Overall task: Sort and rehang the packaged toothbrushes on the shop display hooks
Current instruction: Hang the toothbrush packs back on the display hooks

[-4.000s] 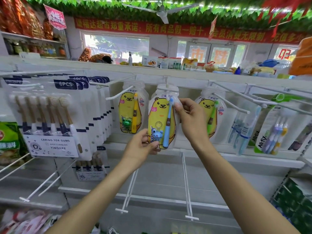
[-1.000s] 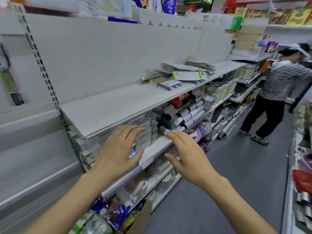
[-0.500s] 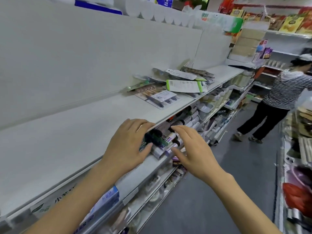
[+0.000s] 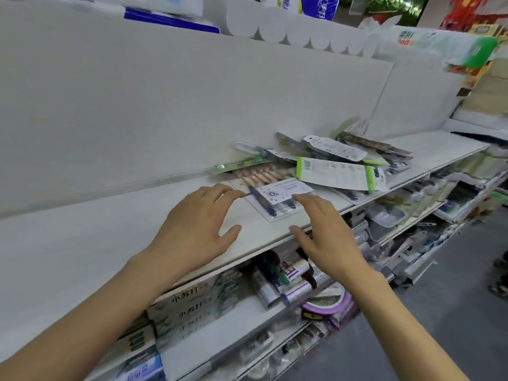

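Toothbrush pack flat on shelf, just beyond both hands' fingertips.

A white shelf carries loose toothbrush packs. The multi-brush blister pack lies nearest, flat, with a green-edged pack and others heaped beyond.

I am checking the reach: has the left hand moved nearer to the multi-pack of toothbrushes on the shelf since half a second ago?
Yes. The left hand now hovers over the white shelf, fingertips beside the multi-pack; before, it was below the shelf edge.
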